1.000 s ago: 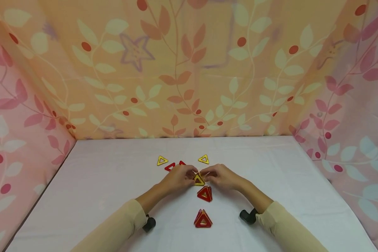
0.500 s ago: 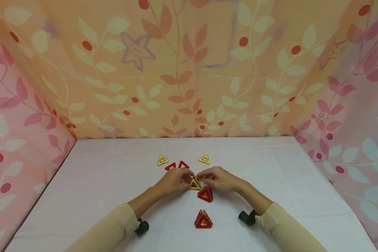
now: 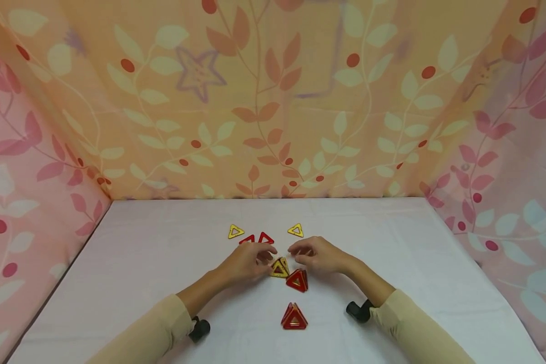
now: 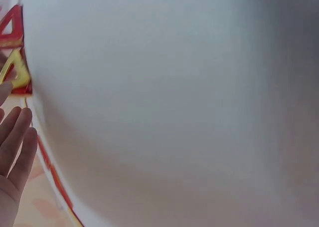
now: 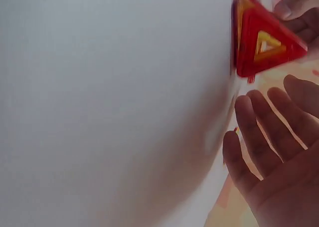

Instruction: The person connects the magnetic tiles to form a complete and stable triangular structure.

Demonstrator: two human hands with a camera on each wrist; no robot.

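Note:
In the head view a small pyramid of triangle tiles with a yellow front point(image 3: 279, 269) stands on the white table, right at the left side of a red-fronted pyramid point(image 3: 298, 280). My left hand point(image 3: 250, 261) is beside the yellow-fronted one, its thumb tip at the near edge. The left wrist view shows this hand's fingers point(image 4: 17, 142) loosely extended, with yellow and red tile edges by the thumb. Across from it my right hand point(image 3: 320, 254) hovers with nothing in its grasp. Its fingers point(image 5: 269, 122) are spread and relaxed in the right wrist view, below the red-fronted pyramid point(image 5: 271, 45).
Another red pyramid point(image 3: 293, 317) stands nearer the front. Behind the hands lie a yellow triangle tile point(image 3: 235, 232) at left, another yellow tile point(image 3: 296, 230) at right, and a flat red tile point(image 3: 266, 238); a second red tile is partly covered by the left hand. A patterned curtain point(image 3: 273, 126) rises at the back.
The yellow-fronted pyramid has shifted left and toward the front, up against the red-fronted one. Both hands have loosened from it, the right one drawing away; the left arm has moved left.

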